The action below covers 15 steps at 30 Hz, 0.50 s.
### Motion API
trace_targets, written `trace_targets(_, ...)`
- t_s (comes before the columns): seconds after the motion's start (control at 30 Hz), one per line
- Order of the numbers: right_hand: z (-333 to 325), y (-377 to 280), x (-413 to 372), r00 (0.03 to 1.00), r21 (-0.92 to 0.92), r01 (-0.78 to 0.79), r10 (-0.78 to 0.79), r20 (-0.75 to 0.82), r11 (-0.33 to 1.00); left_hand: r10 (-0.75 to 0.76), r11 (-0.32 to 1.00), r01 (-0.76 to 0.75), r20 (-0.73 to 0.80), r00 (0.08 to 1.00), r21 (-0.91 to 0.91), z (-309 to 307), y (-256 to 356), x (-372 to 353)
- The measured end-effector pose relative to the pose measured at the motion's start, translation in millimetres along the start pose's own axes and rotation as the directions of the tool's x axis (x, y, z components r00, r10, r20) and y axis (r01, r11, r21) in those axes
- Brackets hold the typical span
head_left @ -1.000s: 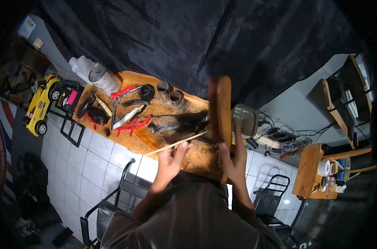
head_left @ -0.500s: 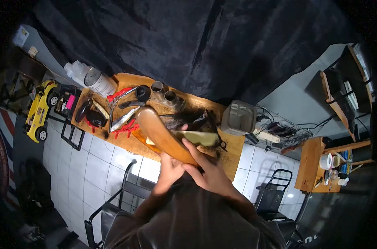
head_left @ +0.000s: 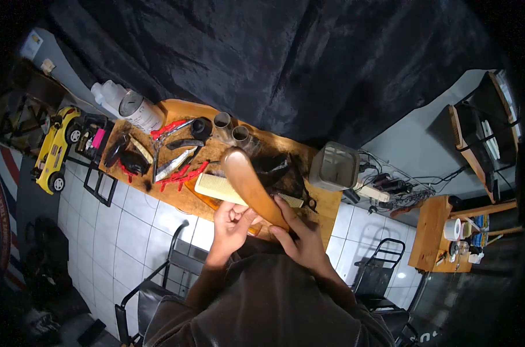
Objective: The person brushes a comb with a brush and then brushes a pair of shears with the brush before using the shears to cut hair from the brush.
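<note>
My right hand [head_left: 302,236] is closed on the lower end of a curved, glossy wooden brush [head_left: 244,176], which slants up to the left. Its bristle side faces away, so I cannot see it clearly. Closed fingers of my left hand [head_left: 230,227] hold a cream comb [head_left: 215,188] from below. The comb passes behind the brush, and its toothed end shows at the right. Beneath the hands, an orange-brown object is partly hidden on the wooden table [head_left: 325,205].
Red clips [head_left: 184,175], a straight razor [head_left: 176,163], metal cups [head_left: 240,136] and a white can [head_left: 141,113] crowd the hair-strewn table. A grey bin [head_left: 333,166] stands right, beside clippers [head_left: 384,184] and cables. A chair [head_left: 178,263] is near my left.
The brush has shifted right and become more upright. The comb has moved left with my left hand, so more of it shows left of the brush.
</note>
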State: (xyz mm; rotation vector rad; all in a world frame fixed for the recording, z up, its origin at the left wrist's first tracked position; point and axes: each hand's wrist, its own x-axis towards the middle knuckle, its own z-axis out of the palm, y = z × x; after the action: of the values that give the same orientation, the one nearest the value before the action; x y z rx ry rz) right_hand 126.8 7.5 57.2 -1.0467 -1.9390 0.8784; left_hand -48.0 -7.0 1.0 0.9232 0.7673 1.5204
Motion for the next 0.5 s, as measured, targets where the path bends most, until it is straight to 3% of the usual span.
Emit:
trace_targets(0.17, 4.0, 8.5, -6.3, 0.998, -0.048, -0.053, 0.052, -0.029, 0.997, -0.004, 0.979, -0.030, -0.167, 0.986, -0.201, 1.5, -2.0, 7.4)
trace_targets(0.33, -2.8, 23.8, -15.3, 0.985, -0.123, -0.146, 0.132, -0.113, 0.982, -0.043, 0.981, -0.012, -0.276, 0.960, -0.195, 5.4, 13.8, 10.7)
trace_targets(0.5, -4.9, 30.3, -16.9, 0.959, -0.103, -0.235, 0.214, -0.186, 0.966, 0.043, 0.986, -0.084, -0.272, 0.961, -0.143, -2.3, 8.9, 14.0)
